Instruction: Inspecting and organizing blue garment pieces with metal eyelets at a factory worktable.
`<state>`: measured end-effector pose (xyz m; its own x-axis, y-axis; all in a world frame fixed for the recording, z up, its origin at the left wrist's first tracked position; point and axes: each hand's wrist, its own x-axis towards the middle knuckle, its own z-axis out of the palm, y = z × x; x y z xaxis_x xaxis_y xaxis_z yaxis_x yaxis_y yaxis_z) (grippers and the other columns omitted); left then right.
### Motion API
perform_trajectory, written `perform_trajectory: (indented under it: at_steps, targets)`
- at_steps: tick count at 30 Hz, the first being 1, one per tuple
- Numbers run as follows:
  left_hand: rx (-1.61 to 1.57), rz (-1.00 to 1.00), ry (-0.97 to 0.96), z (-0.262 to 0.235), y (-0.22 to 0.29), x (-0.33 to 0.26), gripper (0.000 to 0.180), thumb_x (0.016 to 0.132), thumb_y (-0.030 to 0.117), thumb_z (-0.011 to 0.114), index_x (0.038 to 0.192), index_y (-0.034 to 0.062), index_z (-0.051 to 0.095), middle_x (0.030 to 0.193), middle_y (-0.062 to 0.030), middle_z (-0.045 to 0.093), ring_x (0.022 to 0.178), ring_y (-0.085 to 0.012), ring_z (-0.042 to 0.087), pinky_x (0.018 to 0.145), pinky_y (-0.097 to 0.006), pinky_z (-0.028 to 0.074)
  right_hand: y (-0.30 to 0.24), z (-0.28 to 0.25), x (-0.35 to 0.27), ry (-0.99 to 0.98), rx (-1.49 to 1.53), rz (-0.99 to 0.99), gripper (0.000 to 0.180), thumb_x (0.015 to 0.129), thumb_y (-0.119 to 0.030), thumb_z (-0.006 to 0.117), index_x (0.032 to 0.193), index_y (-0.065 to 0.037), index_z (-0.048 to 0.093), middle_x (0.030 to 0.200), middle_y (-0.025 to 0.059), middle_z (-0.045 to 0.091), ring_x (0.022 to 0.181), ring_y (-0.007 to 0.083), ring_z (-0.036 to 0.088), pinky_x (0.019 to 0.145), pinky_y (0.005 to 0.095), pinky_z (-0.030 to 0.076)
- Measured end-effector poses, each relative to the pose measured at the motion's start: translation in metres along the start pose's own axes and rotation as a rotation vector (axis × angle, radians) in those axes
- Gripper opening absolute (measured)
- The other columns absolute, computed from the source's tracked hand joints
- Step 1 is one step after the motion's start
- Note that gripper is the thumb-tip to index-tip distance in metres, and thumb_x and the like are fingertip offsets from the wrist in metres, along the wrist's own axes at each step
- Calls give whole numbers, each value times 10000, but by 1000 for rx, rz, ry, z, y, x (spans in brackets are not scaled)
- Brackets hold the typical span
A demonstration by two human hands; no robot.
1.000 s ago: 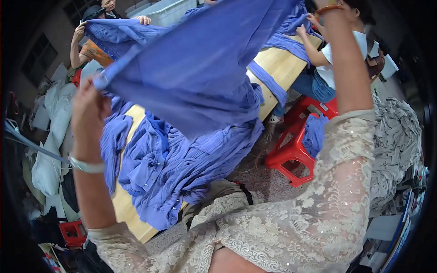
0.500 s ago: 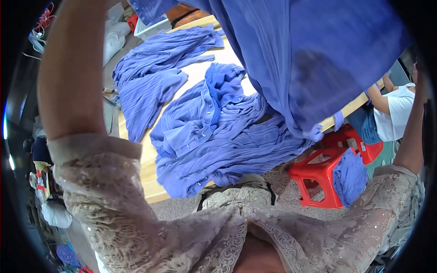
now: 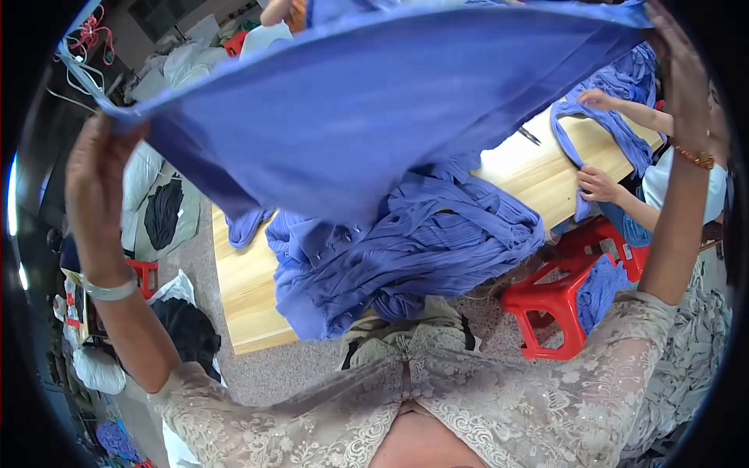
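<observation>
A blue garment (image 3: 328, 109) is stretched wide in the air over the table, its upper edge taut between my raised hands. My left hand (image 3: 97, 164) pinches one corner at the far left. At the upper right, my right hand (image 3: 679, 70) grips the opposite end. The lower part of the cloth hangs down in front of a heap of ribbed blue garments (image 3: 460, 242) lying on the light wooden table (image 3: 242, 300). Behind the raised cloth, part of the tabletop is hidden.
On the right, a co-worker's hands (image 3: 599, 185) handle a strip of blue fabric (image 3: 568, 132). A red plastic stool (image 3: 538, 308) stands beside the table with blue cloth (image 3: 601, 292) on it. Black fabric (image 3: 187, 331) lies on the left; grey cloth (image 3: 686, 351) is heaped at right.
The garment has swung from the upper right into a wide spread across the view. Both hands have come into view, holding its ends. The co-worker's hands now show on blue fabric.
</observation>
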<state>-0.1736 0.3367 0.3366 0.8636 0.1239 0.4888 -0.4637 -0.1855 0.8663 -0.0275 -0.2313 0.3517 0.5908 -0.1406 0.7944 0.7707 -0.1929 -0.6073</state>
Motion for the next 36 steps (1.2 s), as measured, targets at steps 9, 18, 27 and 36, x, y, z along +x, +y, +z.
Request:
perform_trajectory:
  at_steps: [9,18,27,36]
  targets:
    - [-47,71,271,-35,-73,86,285,1001,149,516,1190,-49,596,1152,-119,651,982,-243,669,875,-344,550,171,17,68,-173,72,289,293,907,-122,648,1184,-36,692,1067,-22,705,908,55,630,849,188,472]
    - [971,498,184,25,-26,-100,286,1002,25,490,1268,-70,533,1140,-140,606,1040,-204,619,931,-310,508,36,-50,-48,-211,-154,351,358,950,-226,610,1230,-7,640,1163,1,665,1010,66,611,876,237,514]
    - [-65,-734,189,52,-142,-283,242,1002,210,549,904,-1,612,731,-56,598,589,-109,536,552,-234,417,90,-47,-180,-732,-332,1003,297,889,-240,657,1040,5,729,869,32,696,718,78,634,645,207,512]
    - [-78,-945,237,59,-219,-283,124,953,182,637,939,59,640,643,42,559,529,-46,522,474,-182,358,214,1,-221,-1024,-455,1056,368,836,-284,732,1064,4,724,788,45,681,567,93,599,536,235,482]
